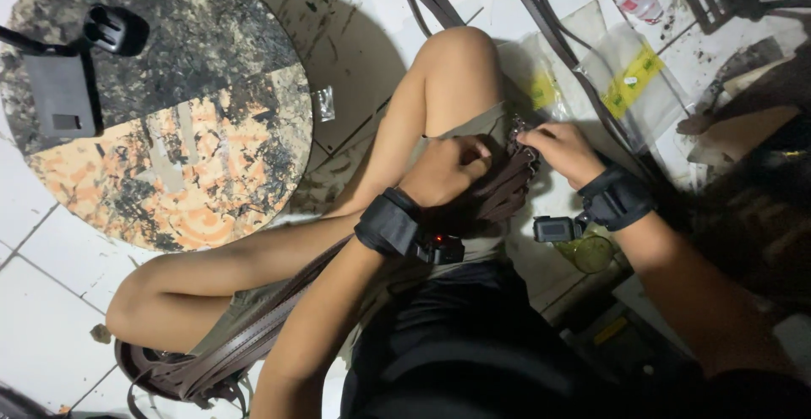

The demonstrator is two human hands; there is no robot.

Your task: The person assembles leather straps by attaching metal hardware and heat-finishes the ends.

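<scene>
Sitting on the white tiled floor (51,301) with knees bent, the person has both hands on a bundle of dark brown leather straps (507,187) lying across the lap. The left hand (446,170) is clenched around the bundle from above, knuckles up. The right hand (564,150) pinches the strap ends at their top, fingertips (525,137) closed on a small metal fitting there. Each wrist wears a black band with a small device. The straps run down under the left forearm and loop out onto the floor by the bottom edge of the picture. A round, worn table (169,123) stands to the left, a black block (63,94) near its left edge. Clear plastic bags with yellow labels (629,77) lie on the floor just beyond the right hand.
</scene>
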